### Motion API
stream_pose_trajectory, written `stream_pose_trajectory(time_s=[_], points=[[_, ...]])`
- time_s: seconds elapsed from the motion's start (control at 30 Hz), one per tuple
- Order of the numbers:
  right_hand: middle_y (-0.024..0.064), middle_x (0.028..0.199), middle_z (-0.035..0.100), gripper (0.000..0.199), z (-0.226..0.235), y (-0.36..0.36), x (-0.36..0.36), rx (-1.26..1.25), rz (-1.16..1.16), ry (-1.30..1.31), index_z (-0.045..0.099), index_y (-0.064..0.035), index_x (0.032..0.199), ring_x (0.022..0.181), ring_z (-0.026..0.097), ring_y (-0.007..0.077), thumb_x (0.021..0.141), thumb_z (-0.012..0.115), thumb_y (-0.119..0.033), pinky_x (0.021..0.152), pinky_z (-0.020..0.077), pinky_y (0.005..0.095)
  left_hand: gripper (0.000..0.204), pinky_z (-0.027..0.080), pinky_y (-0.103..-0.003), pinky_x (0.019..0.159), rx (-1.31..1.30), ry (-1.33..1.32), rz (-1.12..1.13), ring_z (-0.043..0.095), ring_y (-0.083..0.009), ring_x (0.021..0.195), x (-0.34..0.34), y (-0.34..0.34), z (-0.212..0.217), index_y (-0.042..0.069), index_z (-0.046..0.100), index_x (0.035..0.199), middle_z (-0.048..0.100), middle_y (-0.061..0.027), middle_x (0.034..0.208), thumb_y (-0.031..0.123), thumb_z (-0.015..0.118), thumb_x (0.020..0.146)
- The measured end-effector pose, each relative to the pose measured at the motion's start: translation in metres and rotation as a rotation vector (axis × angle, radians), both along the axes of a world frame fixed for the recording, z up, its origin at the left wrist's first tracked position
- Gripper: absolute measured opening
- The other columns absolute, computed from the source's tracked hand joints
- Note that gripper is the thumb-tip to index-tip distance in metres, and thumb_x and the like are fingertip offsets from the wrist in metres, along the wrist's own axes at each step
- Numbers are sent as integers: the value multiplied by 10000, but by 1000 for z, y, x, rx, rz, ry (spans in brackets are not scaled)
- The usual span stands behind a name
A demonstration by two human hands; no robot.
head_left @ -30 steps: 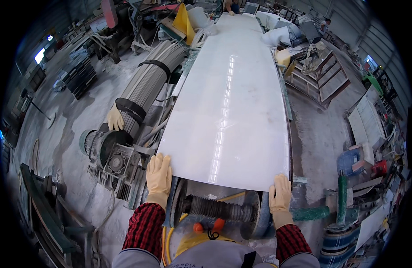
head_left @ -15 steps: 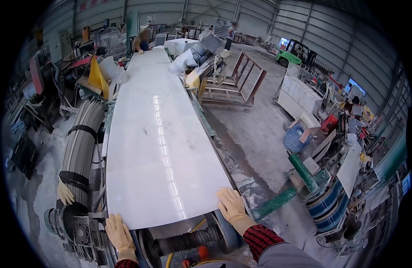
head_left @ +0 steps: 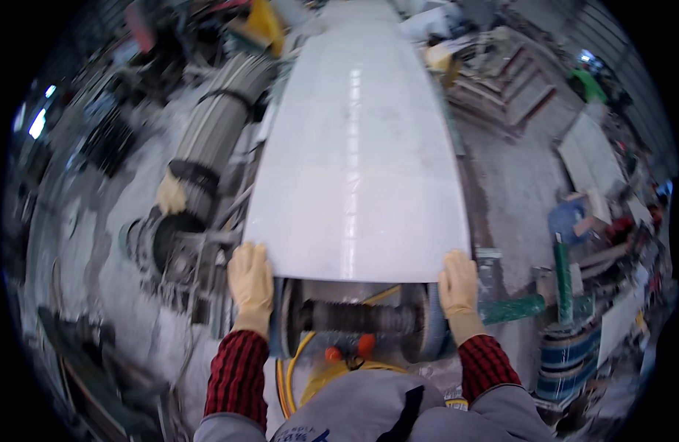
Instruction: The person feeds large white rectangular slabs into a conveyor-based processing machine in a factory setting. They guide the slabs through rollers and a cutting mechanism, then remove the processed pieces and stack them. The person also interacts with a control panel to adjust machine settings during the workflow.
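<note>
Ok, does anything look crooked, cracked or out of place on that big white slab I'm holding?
Nothing stands out. The white slab lies straight and unbroken along the line, with the left hand and right hand gripping its near corners evenly above the black roller.

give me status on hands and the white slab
Left hand and right hand, gloved, on near corners of white slab. Slab flat over black roller. Nothing on top.
</note>
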State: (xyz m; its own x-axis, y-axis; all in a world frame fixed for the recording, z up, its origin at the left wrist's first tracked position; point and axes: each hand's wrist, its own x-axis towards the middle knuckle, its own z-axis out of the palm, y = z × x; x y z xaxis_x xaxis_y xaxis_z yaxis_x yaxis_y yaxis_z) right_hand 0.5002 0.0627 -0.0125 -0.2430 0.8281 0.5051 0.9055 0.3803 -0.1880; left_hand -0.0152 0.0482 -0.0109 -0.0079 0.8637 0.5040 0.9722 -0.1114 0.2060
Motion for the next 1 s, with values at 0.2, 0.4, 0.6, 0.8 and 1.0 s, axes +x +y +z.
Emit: stream_pose_trajectory(time_s=[0.2, 0.4, 0.6, 0.8, 1.0], points=[[298, 1414, 675, 337, 4, -7, -7, -67, -9, -10, 685, 50, 1358, 1348, 610, 520, 1064, 614, -97, 1179, 463, 597, 398, 498, -526, 1094, -11, 11, 82, 600, -396, 1335, -3, -9, 6, 104, 670, 1414, 647, -160, 1448, 184, 710, 1026], [311, 1471, 656, 369, -5, -7, 0, -94, -17, -22, 673, 35, 1407, 1374, 597, 529, 1060, 615, -76, 1200, 457, 595, 384, 495, -526, 1108, -32, 27, 84, 600, -389, 1334, -2, -10, 8, 105, 660, 1399, 639, -151, 1425, 163, 714, 1024], [323, 1501, 655, 391, -7, -7, 1, -103, -25, -25, 676, 39, 1430, 1396, 595, 540, 1063, 630, -89, 1222, 446, 610, 391, 496, -531, 1105, -34, 31, 91, 596, -388, 1341, -2, -11, 8, 110, 667, 1401, 640, -149, 1434, 169, 721, 1019], [323, 1512, 659, 422, -18, -12, 8, -59, -28, -64, 681, 46, 1451, 1416, 597, 533, 1075, 643, -143, 1233, 441, 614, 400, 495, -528, 1112, -47, 20, 88, 596, -385, 1344, -3, -14, 8, 111, 671, 1406, 644, -150, 1437, 175, 727, 1016], [313, 1488, 668, 407, -13, -13, 6, -88, -33, -48, 687, 46, 1427, 1402, 602, 523, 1071, 639, -145, 1224, 447, 607, 413, 488, -536, 1136, -60, 15, 87, 583, -402, 1384, -3, -19, 9, 108, 668, 1427, 639, -157, 1476, 180, 726, 1024]])
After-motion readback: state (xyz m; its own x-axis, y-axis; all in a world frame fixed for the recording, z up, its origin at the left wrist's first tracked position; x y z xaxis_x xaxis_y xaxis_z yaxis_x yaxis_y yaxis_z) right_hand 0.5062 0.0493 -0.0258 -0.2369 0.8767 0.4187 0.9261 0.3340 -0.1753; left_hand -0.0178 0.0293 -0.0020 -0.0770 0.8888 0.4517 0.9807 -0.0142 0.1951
